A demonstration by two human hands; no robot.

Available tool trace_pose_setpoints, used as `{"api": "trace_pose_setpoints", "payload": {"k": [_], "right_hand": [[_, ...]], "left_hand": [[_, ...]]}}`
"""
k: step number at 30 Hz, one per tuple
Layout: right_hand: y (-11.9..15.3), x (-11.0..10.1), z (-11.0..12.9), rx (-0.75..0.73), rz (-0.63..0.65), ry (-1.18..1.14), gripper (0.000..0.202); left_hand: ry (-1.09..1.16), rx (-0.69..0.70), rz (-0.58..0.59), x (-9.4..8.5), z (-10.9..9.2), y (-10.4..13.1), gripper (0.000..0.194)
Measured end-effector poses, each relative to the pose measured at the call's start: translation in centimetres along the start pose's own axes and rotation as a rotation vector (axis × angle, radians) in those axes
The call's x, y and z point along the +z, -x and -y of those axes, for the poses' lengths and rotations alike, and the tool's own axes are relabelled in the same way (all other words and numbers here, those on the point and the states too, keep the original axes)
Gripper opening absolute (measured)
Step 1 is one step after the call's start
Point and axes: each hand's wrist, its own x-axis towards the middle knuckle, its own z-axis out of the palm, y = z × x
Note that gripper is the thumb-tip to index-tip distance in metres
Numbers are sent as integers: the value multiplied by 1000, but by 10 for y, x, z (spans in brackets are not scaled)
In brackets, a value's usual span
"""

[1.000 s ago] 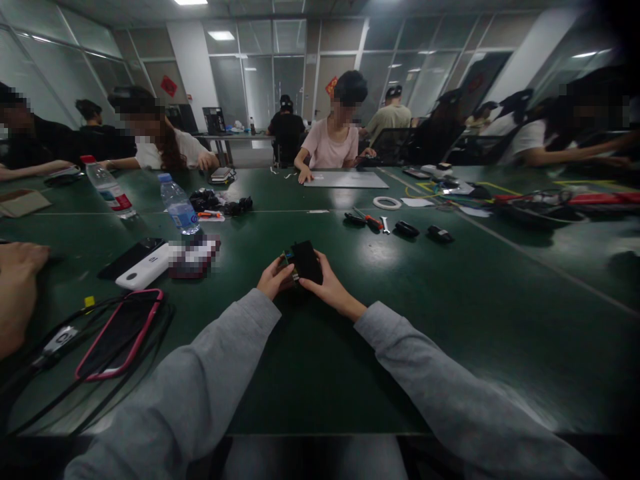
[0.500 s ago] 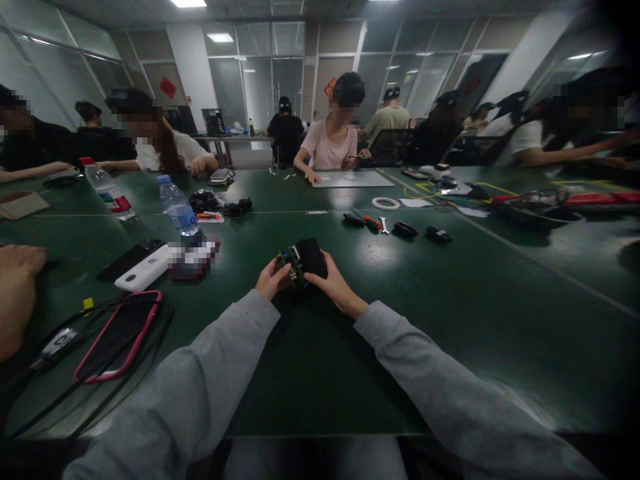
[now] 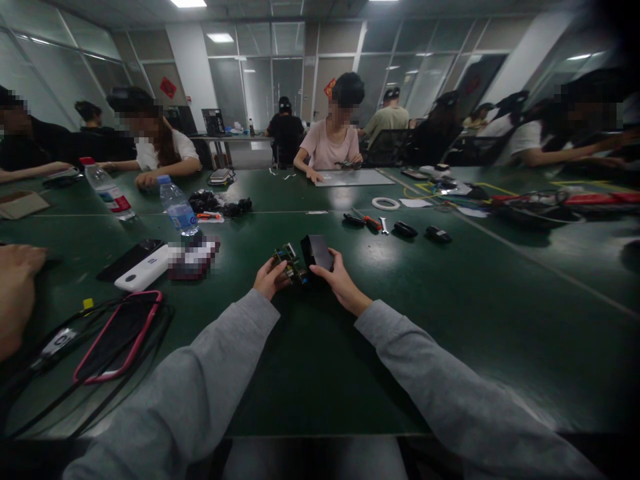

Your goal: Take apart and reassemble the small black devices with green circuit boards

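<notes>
My left hand (image 3: 271,277) grips a green circuit board assembly (image 3: 291,265) by its left side, thumb on top. Just right of it, my right hand (image 3: 338,279) holds a black box-shaped housing (image 3: 317,252), its thumb along the lower edge. A narrow gap lies between the board and the housing. Both are held over the green table (image 3: 320,373), near the middle of the view. My fingers under the two parts are mostly hidden.
On the left are a pink-framed phone (image 3: 119,337) with cables, a white power bank (image 3: 145,267) and a water bottle (image 3: 179,207). Beyond my hands lie a screwdriver (image 3: 372,223), a wrench (image 3: 383,225) and black devices (image 3: 405,229). Another person's hand (image 3: 20,287) rests far left.
The black housing has come apart from the circuit board and turned, showing its side face. My left hand has shifted slightly left. Across the table, a person's arm has moved left toward the bottles.
</notes>
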Motion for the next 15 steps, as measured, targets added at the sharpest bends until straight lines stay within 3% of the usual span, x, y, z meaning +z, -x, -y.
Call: {"api": "trace_pose_setpoints", "payload": {"k": [4,9,15], "right_hand": [[3,1,2,2,56,47,70],[2,-1,1,-7,25,162,54],[-3,-3,-7,-50,67,92,48]], "left_hand": [[32,-13,-23,-1,-2,-2,46],[67,-23,-35,-6,-1,-7,46],[74,-26,-24,-7,-2,-9,43]]}}
